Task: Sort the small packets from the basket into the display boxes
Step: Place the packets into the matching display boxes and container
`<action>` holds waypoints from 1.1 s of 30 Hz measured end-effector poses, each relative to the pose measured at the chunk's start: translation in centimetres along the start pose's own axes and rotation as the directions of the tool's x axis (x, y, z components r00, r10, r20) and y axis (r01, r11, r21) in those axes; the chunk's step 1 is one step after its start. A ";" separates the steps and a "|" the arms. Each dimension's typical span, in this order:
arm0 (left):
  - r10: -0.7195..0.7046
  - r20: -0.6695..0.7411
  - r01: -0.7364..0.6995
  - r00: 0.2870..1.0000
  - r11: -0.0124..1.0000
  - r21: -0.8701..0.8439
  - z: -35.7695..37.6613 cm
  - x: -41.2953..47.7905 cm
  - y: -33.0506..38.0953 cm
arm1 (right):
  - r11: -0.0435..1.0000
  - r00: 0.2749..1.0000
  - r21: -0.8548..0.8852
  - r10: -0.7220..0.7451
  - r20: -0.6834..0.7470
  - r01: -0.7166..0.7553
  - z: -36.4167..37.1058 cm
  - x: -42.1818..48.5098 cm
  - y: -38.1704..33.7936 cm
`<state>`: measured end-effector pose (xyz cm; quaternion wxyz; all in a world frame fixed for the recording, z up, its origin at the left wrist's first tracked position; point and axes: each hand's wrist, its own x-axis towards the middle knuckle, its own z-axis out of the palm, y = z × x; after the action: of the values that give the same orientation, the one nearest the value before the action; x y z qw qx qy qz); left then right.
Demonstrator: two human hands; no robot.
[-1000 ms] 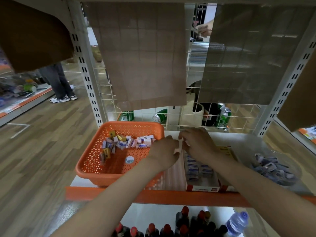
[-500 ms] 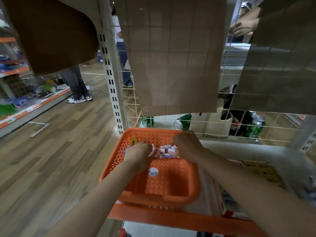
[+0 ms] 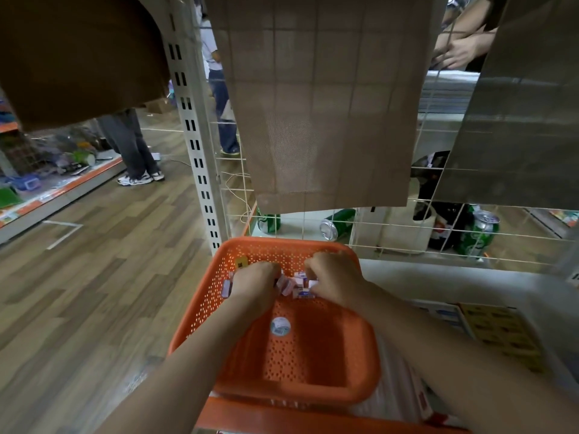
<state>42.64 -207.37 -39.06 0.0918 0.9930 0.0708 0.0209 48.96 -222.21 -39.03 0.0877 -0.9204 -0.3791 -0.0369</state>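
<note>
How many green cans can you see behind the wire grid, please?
3: a left can, a middle can lying on its side, a right can. Others may hide behind the hanging sheets.

Left hand (image 3: 255, 281) and right hand (image 3: 333, 277) are noted as bare. Only the backs and knuckles are shown, and the fingertips are hidden. Left forearm (image 3: 188, 364) and right forearm (image 3: 454, 355) are seen uncovered from wrist to frame edge. Both are rendered broad and slightly blurred near the lens. Everything above the forearms is cut off.
</note>
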 end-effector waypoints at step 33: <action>0.349 -0.114 -0.321 0.930 0.924 0.206 -5.1 -5.5 8.4 | 0.953 0.982 0.296 0.112 -0.149 -0.064 -8.1 -10.3 3.5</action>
<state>38.03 -215.43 -32.64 -0.0109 0.9903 -0.0920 0.1034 44.09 -233.28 -32.96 0.2541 -0.9075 -0.3303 -0.0525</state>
